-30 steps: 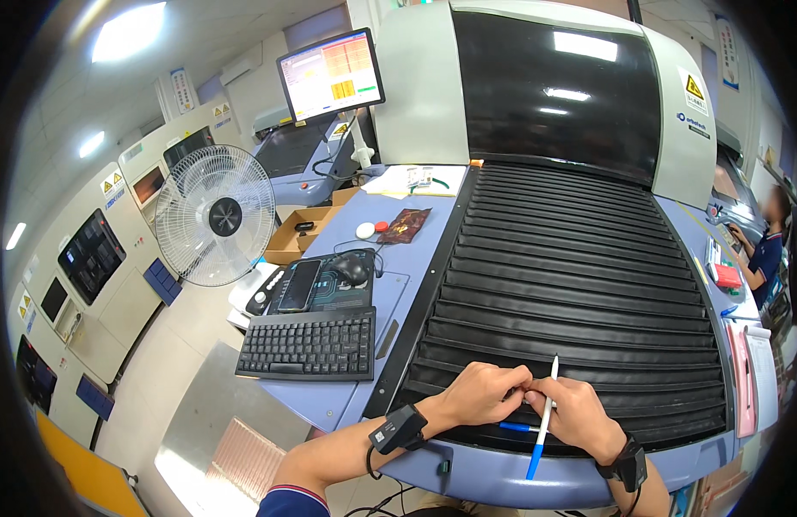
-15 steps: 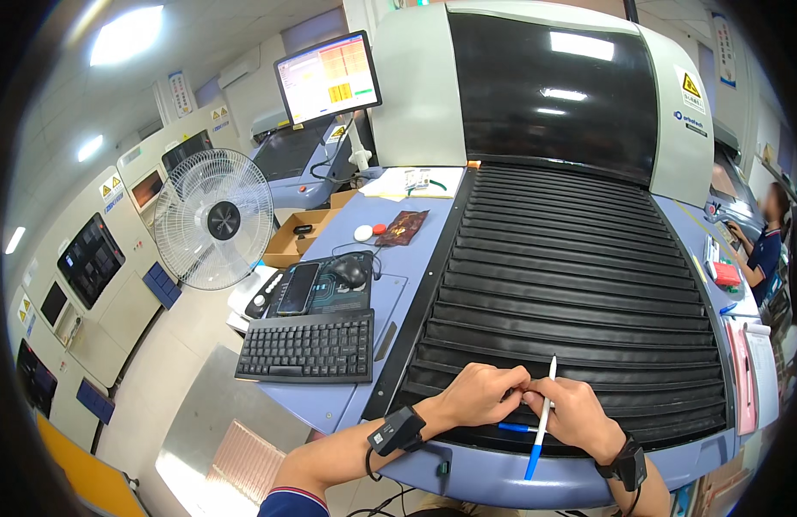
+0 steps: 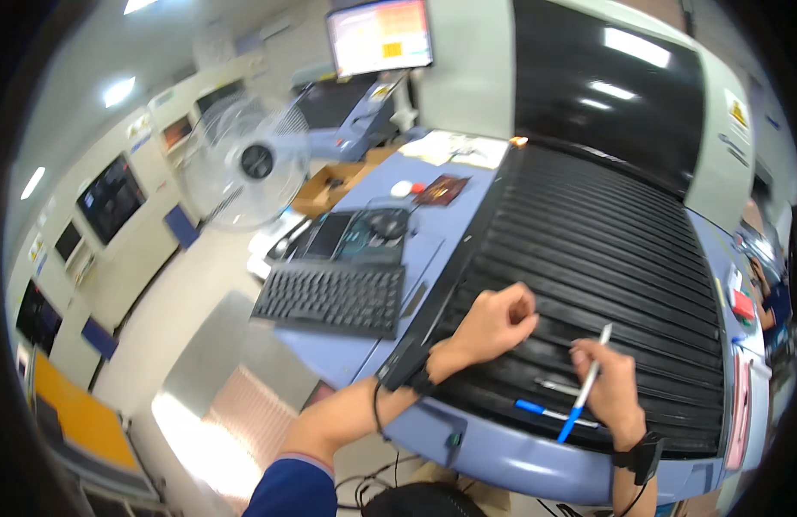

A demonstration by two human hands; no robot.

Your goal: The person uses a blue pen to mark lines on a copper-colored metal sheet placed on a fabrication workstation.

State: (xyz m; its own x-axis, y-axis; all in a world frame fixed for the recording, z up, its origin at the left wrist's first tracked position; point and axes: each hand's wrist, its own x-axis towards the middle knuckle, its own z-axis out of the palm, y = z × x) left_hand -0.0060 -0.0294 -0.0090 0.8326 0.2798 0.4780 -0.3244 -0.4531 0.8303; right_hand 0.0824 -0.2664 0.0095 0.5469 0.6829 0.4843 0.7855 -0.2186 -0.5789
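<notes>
My left hand (image 3: pixel 495 326) hovers over the ribbed black cover (image 3: pixel 588 224), its fingers curled in and the thumb bent close to them. Whatever it may hold is hidden. To its right, my right hand (image 3: pixel 615 388) is closed around a white pen (image 3: pixel 590 385) with a blue lower end, tilted with its tip up. Below that hand lies a second pen (image 3: pixel 549 413), blue at its left end, partly behind the held one. A thin pale, shiny item (image 3: pixel 555 387) rests just above it, too blurred to name. Each wrist wears a black strapped device.
On the blue ledge at left are a keyboard (image 3: pixel 334 297), a mouse (image 3: pixel 387 225), a dark phone (image 3: pixel 329 235) and a brown packet (image 3: pixel 442 189). Beyond stand a fan (image 3: pixel 257 161) and a monitor (image 3: pixel 381 39). A person (image 3: pixel 775 303) works at far right.
My hands were together at the fingers and are now apart, the left moved up, the right moved right with the pen. The view has swung, and the lying pen shows more.
</notes>
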